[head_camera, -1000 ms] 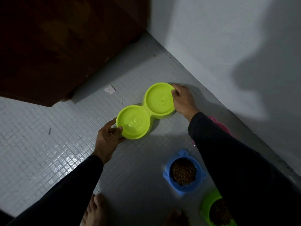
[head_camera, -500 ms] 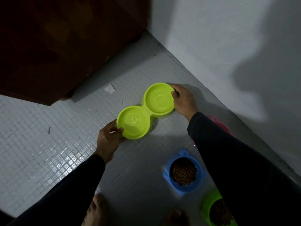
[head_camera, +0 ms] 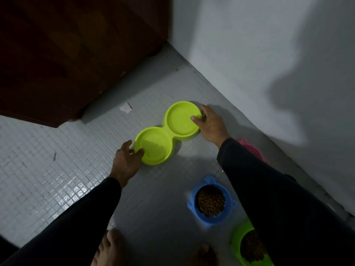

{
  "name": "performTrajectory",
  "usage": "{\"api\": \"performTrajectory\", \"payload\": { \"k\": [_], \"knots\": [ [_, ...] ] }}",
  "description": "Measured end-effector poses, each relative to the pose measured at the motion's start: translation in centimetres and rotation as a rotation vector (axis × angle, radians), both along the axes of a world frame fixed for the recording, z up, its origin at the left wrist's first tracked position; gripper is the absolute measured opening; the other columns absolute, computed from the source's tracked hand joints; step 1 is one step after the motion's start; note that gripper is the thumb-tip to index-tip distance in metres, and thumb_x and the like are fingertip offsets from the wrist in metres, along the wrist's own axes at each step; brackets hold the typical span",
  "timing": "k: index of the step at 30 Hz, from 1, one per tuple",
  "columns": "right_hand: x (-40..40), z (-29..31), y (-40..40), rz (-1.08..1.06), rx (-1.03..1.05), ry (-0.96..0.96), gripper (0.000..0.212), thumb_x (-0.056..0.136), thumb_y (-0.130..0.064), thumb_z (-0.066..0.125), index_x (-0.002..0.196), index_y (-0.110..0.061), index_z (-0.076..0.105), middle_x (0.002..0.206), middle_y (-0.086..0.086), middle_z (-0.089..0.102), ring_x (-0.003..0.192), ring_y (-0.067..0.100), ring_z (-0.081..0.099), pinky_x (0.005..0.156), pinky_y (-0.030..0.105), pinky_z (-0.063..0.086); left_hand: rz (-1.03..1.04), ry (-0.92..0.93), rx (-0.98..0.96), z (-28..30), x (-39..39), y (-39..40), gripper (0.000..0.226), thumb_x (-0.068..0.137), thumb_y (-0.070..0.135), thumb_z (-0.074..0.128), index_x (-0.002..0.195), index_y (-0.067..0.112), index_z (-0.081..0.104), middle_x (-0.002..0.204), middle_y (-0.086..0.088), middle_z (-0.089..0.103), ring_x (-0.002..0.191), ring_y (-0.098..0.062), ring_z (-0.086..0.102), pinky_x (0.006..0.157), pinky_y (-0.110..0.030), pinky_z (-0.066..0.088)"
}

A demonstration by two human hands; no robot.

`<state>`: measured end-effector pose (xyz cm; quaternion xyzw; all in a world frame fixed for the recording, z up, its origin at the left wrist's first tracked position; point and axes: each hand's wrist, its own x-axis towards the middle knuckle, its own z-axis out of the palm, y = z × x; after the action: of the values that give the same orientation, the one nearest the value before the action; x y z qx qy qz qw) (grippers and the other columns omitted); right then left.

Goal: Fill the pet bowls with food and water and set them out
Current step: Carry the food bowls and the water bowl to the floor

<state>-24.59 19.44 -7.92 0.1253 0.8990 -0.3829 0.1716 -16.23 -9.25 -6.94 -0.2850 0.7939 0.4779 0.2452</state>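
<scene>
A lime-green double bowl (head_camera: 167,131) rests flat on the tiled floor near the wall corner; both wells hold water. My left hand (head_camera: 125,162) grips the rim of the near well, thumb over the edge. My right hand (head_camera: 211,125) holds the rim of the far well, thumb inside. A blue bowl (head_camera: 192,198) full of brown kibble stands to the lower right. A green bowl (head_camera: 237,240) with kibble sits at the bottom right, partly hidden by my right sleeve. A pink bowl (head_camera: 251,148) peeks out behind my right forearm.
A dark wooden cabinet (head_camera: 67,54) fills the upper left. A white wall (head_camera: 269,64) runs diagonally along the right. A scrap of paper (head_camera: 125,108) lies on the floor. My bare feet (head_camera: 109,248) show at the bottom edge.
The double bowl has settled lower onto the floor, barely shifting. My left thumb has moved onto the rim of the near well. Both hands keep their grip.
</scene>
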Motion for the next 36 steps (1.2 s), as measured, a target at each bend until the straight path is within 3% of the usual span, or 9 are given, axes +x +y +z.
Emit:
{"api": "performTrajectory", "payload": {
  "k": [3,5,9,15,18,22,32,36],
  "knots": [
    [1.1,1.3,0.3,0.027,0.06,-0.035,0.071,0.096,-0.046,0.065,0.149,-0.003,0.045,0.146,0.02,0.054,0.133,0.035,0.051,0.108,0.039,0.04,-0.18,-0.04,-0.148,1.0,-0.5,-0.3,0.076,0.096,0.039,0.069,0.158,0.014,0.033,0.144,-0.024,0.047,0.128,-0.039,0.054,0.106,-0.046,0.048],
    [2.0,2.1,0.3,0.037,0.116,-0.033,0.069,0.098,-0.046,0.061,0.148,-0.002,0.044,0.145,0.024,0.053,0.132,0.038,0.05,0.108,0.041,0.04,-0.313,-0.051,-0.242,2.0,-0.7,-0.1,0.08,0.097,0.044,0.066,0.16,0.014,0.029,0.148,-0.03,0.039,0.132,-0.048,0.048,0.112,-0.051,0.041],
    [4.1,3.5,-0.4,0.121,0.233,-0.052,0.058,0.1,-0.046,0.056,0.14,-0.004,0.051,0.132,0.026,0.058,0.122,0.043,0.051,0.099,0.05,0.047,-0.524,0.0,-0.37,4.2,-1.3,0.7,0.075,0.099,0.047,0.06,0.159,0.013,0.03,0.147,-0.028,0.038,0.132,-0.05,0.042,0.11,-0.057,0.039],
    [7.4,5.7,-1.3,0.329,0.435,-0.092,0.053,0.097,-0.036,0.056,0.14,-0.006,0.05,0.142,0.02,0.051,0.127,0.039,0.047,0.104,0.048,0.043,-0.88,-0.039,-0.564,6.9,-1.9,1.1,0.075,0.1,0.058,0.048,0.158,0.017,0.028,0.153,-0.021,0.034,0.136,-0.043,0.04,0.109,-0.058,0.04],
    [8.6,7.2,-1.5,0.398,0.458,-0.147,0.049,0.095,-0.037,0.054,0.133,-0.007,0.053,0.135,0.02,0.054,0.121,0.039,0.049,0.1,0.047,0.043,-1.025,-0.114,-0.619,8.5,-1.9,1.1,0.074,0.101,0.061,0.044,0.158,0.017,0.028,0.154,-0.021,0.034,0.138,-0.042,0.039,0.11,-0.059,0.038],
    [9.7,10.9,-1.4,0.45,0.404,-0.315,0.038,0.094,-0.036,0.053,0.118,-0.006,0.053,0.12,0.021,0.058,0.111,0.04,0.052,0.09,0.046,0.043,-1.113,-0.154,-0.626,11.7,-1.9,1.4,0.068,0.101,0.062,0.045,0.153,0.02,0.036,0.15,-0.02,0.039,0.134,-0.041,0.044,0.108,-0.055,0.042],
    [12.8,26.4,-1.0,0.359,0.256,-0.47,0.036,0.096,-0.034,0.054,0.122,-0.01,0.055,0.12,0.013,0.064,0.105,0.032,0.061,0.09,0.042,0.052,-1.157,-0.186,-0.477,25.9,-1.4,1.5,0.063,0.099,0.054,0.057,0.147,0.016,0.048,0.142,-0.024,0.049,0.129,-0.042,0.053,0.106,-0.048,0.047],
    [14.3,34.5,-0.6,0.335,0.228,-0.489,0.025,0.096,-0.031,0.055,0.111,-0.011,0.056,0.117,0.016,0.064,0.098,0.032,0.062,0.075,0.034,0.045,-1.192,-0.176,-0.466,33.4,-0.7,1.6,0.059,0.099,0.052,0.058,0.144,0.015,0.051,0.139,-0.023,0.052,0.126,-0.039,0.056,0.105,-0.045,0.048]
  ]
}}
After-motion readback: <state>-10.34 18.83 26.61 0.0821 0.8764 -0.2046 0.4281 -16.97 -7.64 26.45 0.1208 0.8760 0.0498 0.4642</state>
